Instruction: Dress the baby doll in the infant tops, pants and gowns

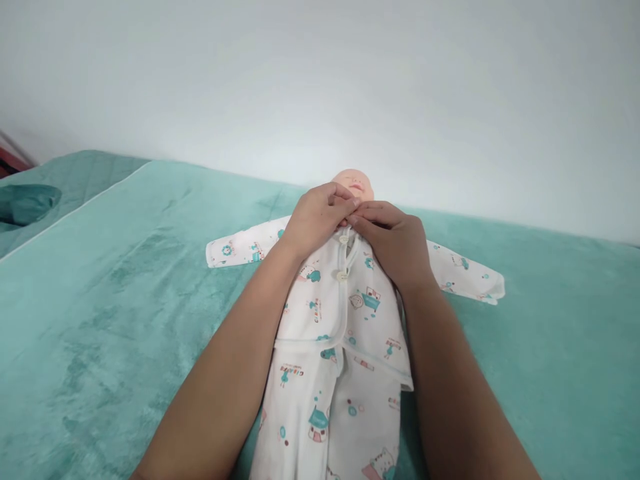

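A baby doll (357,180) lies on its back, dressed in a white printed baby jacket (313,307) and matching trousers (305,413). Both sleeves stretch out to the sides. At the jacket's neckline, just under the doll's chin, my left hand (320,212) pinches the collar edge with thumb and fingers. My right hand (393,237) meets it there, its fingers also closed on the collar. Pale buttons (343,275) run down the front below my hands. My fingers hide the topmost fastening.
A teal plush blanket (125,293) covers the bed under the doll. Behind it rises a plain white wall (320,80). A darker quilted teal cover (85,173) lies at the far left, with a dark red object (13,163) beyond it.
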A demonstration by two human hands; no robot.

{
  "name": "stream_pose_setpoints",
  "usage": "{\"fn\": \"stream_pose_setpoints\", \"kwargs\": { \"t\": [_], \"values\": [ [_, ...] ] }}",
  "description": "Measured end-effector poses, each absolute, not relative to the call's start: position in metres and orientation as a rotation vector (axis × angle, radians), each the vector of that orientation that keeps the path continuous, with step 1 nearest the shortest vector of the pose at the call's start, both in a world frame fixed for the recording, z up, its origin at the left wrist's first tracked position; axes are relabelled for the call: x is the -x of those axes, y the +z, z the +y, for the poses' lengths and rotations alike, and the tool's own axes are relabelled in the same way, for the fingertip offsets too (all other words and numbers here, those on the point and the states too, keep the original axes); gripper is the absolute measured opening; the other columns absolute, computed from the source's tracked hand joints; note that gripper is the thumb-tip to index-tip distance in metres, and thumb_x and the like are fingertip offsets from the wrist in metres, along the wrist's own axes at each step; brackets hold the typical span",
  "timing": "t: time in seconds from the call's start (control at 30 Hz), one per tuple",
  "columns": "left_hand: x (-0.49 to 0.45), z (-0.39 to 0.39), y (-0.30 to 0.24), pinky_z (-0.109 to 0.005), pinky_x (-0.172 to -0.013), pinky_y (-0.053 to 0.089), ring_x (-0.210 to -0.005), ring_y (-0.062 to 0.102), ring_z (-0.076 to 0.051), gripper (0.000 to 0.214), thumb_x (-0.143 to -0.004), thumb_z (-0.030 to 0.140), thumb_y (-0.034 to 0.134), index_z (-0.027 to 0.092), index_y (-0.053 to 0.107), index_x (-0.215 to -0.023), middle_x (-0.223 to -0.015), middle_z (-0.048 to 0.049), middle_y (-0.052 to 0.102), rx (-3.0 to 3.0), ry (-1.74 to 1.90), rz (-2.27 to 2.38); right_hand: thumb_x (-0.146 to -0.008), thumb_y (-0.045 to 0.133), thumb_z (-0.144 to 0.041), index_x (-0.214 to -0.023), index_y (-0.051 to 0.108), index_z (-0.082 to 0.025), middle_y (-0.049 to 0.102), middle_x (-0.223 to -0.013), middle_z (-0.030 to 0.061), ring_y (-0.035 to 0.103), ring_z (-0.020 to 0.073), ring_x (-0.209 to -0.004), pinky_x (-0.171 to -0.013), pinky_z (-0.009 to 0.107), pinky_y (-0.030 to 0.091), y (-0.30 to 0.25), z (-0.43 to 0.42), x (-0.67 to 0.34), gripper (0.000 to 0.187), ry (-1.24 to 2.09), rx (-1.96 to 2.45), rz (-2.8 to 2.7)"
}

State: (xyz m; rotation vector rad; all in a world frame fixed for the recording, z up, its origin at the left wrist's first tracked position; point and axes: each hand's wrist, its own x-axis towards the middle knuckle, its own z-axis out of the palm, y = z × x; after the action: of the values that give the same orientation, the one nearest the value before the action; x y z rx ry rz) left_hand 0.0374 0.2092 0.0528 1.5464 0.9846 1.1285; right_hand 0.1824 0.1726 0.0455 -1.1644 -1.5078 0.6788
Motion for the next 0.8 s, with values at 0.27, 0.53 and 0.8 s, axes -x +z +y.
{"fn": "stream_pose_setpoints", "kwargs": {
  "t": [0.27,0.53,0.8],
  "values": [
    [-0.039,0.2065,0.0587,-0.022,-0.055,0.043,-0.058,0.055,-0.009,0.018,-0.071,0.01,0.056,0.018,0.062,-0.087,-0.065,0.0012,0.061,-1.508,1.119,1.088,-0.077,0.07,-0.024,-0.076,0.078,-0.025,0.072,-0.104,0.0004,0.065,0.0189,-0.1,-0.091,0.035,0.05,0.046,0.1738,-0.1839,0.008,0.785,1.163,-1.469],
    [-0.0398,0.2073,0.0584,-0.02,-0.053,0.041,-0.055,0.053,-0.008,0.021,-0.069,0.007,0.057,0.018,0.06,-0.087,-0.062,0.0025,0.057,-1.326,1.204,1.044,-0.076,0.07,-0.036,-0.083,0.074,-0.021,0.072,-0.084,0.0016,0.064,0.0172,-0.08,-0.076,0.033,0.051,0.0456,0.1768,-0.1844,0.017,0.822,1.255,-1.352],
    [-0.0393,0.2056,0.0579,-0.019,-0.051,0.039,-0.056,0.053,-0.008,0.02,-0.068,0.011,0.059,0.02,0.057,-0.086,-0.061,0.0025,0.057,-1.238,1.206,1.066,-0.078,0.066,-0.036,-0.08,0.069,-0.021,0.065,-0.075,-0.0011,0.057,0.0139,-0.07,-0.065,0.028,0.045,0.0465,0.1767,-0.1836,0.016,0.857,1.299,-1.401]
  ]
}}
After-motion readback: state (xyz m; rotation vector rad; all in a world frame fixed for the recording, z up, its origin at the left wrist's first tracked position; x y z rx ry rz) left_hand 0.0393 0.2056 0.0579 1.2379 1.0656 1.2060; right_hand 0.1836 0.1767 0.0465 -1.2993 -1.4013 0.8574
